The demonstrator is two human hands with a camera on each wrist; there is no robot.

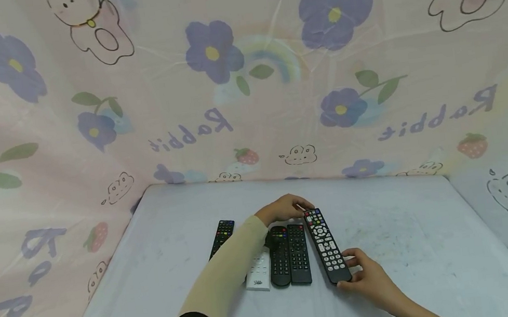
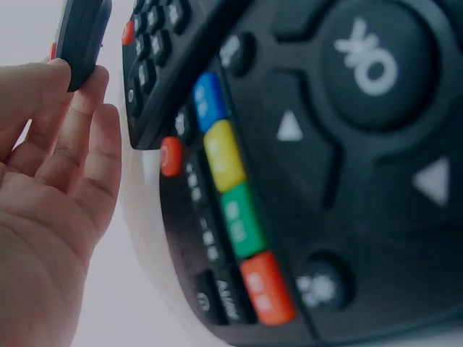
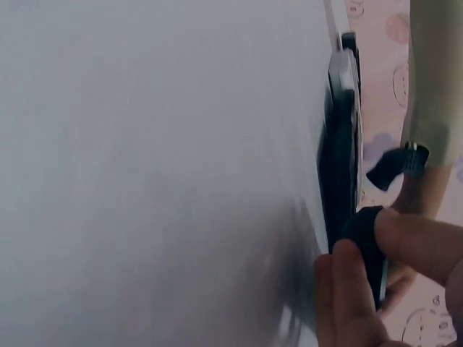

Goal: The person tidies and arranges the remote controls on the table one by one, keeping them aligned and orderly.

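A black remote control [image 1: 326,244] with white and coloured buttons lies at a slant at the right end of a row of remotes. My left hand [image 1: 285,208] pinches its far end; in the left wrist view thumb and fingers meet on that remote's end [image 2: 83,40]. At the near end my right hand [image 1: 368,276] grips it, thumb on one side and fingers on the other, as the right wrist view also shows. Left of it are a slim black remote [image 1: 299,258], a round-ended black remote [image 1: 280,262] and a white remote [image 1: 258,273], partly behind the left sleeve.
Another black remote [image 1: 222,235] lies further left, its lower part hidden by the left sleeve [image 1: 229,271]. All are on a white-covered table [image 1: 407,224]. Printed curtains [image 1: 269,125] with flowers and rabbits rise behind and at both sides.
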